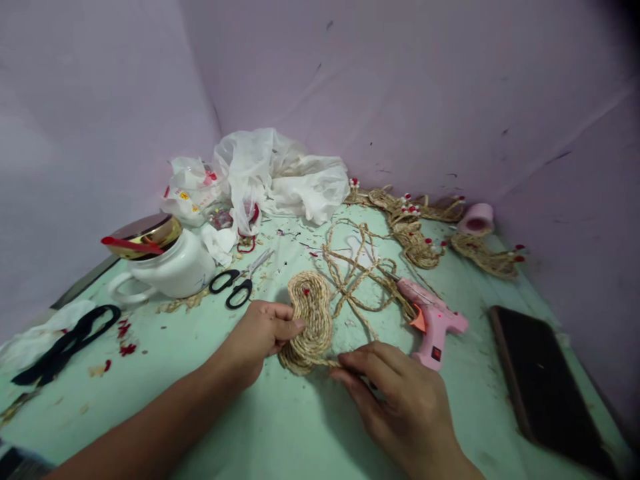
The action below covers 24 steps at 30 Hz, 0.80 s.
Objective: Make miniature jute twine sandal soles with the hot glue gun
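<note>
A coiled jute rope piece, shaped like a peanut, lies flat on the pale green table. My left hand grips its left edge with thumb and curled fingers. My right hand pinches the loose rope end at the coil's lower right. Loose jute rope trails from the coil toward the back. A pink glue gun lies just right of the coil, close to my right hand.
Black scissors and a white pot with a gold lid sit to the left. A black strap lies far left, a dark phone at right. Finished jute pieces, a pink tape roll and plastic bags crowd the back.
</note>
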Each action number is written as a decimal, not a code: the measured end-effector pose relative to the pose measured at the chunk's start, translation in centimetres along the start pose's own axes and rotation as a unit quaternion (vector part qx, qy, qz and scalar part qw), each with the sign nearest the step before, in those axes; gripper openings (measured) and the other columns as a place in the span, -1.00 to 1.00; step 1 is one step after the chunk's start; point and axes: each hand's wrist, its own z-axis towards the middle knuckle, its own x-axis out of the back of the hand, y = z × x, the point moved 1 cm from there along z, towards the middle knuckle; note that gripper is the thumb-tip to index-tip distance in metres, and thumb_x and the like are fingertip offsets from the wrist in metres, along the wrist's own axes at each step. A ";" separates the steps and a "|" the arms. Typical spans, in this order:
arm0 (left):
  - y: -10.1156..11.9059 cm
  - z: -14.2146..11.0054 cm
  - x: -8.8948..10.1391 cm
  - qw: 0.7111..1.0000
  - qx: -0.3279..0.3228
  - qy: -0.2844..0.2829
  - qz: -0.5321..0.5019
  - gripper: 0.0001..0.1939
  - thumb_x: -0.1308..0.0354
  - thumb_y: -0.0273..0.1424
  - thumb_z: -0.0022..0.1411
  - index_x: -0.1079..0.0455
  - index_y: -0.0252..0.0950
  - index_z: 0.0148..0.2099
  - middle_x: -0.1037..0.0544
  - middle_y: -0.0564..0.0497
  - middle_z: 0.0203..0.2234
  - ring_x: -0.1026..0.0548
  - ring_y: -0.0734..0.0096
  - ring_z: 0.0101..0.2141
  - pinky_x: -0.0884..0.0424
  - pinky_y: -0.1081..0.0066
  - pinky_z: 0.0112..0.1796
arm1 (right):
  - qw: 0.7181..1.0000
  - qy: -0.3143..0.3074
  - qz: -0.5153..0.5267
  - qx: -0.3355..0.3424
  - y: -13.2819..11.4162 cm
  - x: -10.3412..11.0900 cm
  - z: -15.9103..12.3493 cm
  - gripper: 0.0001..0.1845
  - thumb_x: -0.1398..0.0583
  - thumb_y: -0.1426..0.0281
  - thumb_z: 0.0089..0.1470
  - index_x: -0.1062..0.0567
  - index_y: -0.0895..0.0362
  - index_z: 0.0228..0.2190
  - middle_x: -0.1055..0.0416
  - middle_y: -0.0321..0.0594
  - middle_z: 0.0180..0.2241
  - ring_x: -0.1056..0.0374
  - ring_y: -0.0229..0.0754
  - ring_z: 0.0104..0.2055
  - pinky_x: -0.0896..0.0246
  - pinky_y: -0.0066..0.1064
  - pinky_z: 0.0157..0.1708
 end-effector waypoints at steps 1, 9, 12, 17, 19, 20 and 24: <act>0.0 0.0 0.0 1.000 0.004 0.002 0.003 -0.58 -0.32 -0.24 -0.32 -0.11 -0.32 -0.72 -0.09 0.21 -0.79 0.02 0.70 -0.70 0.19 0.51 -0.64 | 1.000 -0.004 -0.010 0.012 0.1 0.2 0.0 -0.94 -0.18 0.42 0.01 -0.48 0.11 -0.41 -0.45 -0.25 -0.53 -0.35 -0.27 -0.54 -0.13 -0.49 -0.57; -0.1 0.2 0.0 1.000 -0.004 -0.007 0.027 -0.53 -0.30 -0.22 -0.29 -0.03 -0.29 -0.74 0.00 0.23 -0.80 0.07 0.68 -0.70 0.23 0.48 -0.63 | 0.999 -0.019 -0.007 0.032 0.4 0.7 0.2 -0.90 -0.14 0.46 0.03 -0.48 0.10 -0.41 -0.45 -0.23 -0.50 -0.36 -0.26 -0.51 -0.17 -0.50 -0.55; 0.0 0.1 -0.1 0.999 0.005 -0.016 0.037 -0.55 -0.30 -0.19 -0.32 -0.07 -0.30 -0.74 -0.01 0.22 -0.81 0.07 0.68 -0.71 0.24 0.47 -0.63 | 0.999 -0.015 0.032 0.005 0.4 0.5 0.2 -0.89 -0.13 0.50 0.01 -0.46 0.12 -0.43 -0.44 -0.21 -0.50 -0.35 -0.26 -0.49 -0.19 -0.49 -0.52; 0.2 -0.1 -0.1 0.998 0.013 -0.024 0.052 -0.58 -0.30 -0.18 -0.33 -0.15 -0.32 -0.73 -0.03 0.21 -0.81 0.07 0.68 -0.71 0.25 0.47 -0.62 | 0.998 -0.002 0.065 -0.017 0.6 0.3 0.1 -0.86 -0.14 0.53 0.00 -0.47 0.12 -0.36 -0.44 -0.20 -0.46 -0.35 -0.23 -0.43 -0.21 -0.44 -0.47; 0.3 -0.1 0.0 0.998 0.017 -0.029 0.054 -0.59 -0.30 -0.18 -0.33 -0.15 -0.32 -0.73 -0.04 0.21 -0.81 0.07 0.68 -0.71 0.25 0.47 -0.63 | 0.996 0.001 0.084 -0.033 0.7 0.3 0.1 -0.85 -0.15 0.54 -0.01 -0.47 0.11 -0.36 -0.45 -0.21 -0.45 -0.35 -0.22 -0.42 -0.22 -0.42 -0.46; 0.3 -0.1 0.1 0.998 0.019 -0.033 0.053 -0.59 -0.30 -0.18 -0.33 -0.15 -0.32 -0.73 -0.05 0.20 -0.81 0.07 0.68 -0.71 0.25 0.47 -0.63 | 0.994 0.004 0.095 -0.044 0.8 0.4 0.1 -0.86 -0.16 0.53 -0.02 -0.47 0.11 -0.36 -0.45 -0.21 -0.46 -0.35 -0.22 -0.42 -0.22 -0.41 -0.46; 0.2 0.1 0.3 0.996 0.017 -0.062 0.060 -0.59 -0.29 -0.19 -0.29 -0.15 -0.33 -0.73 -0.04 0.21 -0.81 0.10 0.70 -0.71 0.26 0.48 -0.63 | 0.990 0.012 0.117 -0.073 0.9 0.5 0.2 -0.92 -0.18 0.49 -0.03 -0.46 0.11 -0.42 -0.44 -0.23 -0.49 -0.35 -0.21 -0.43 -0.23 -0.41 -0.46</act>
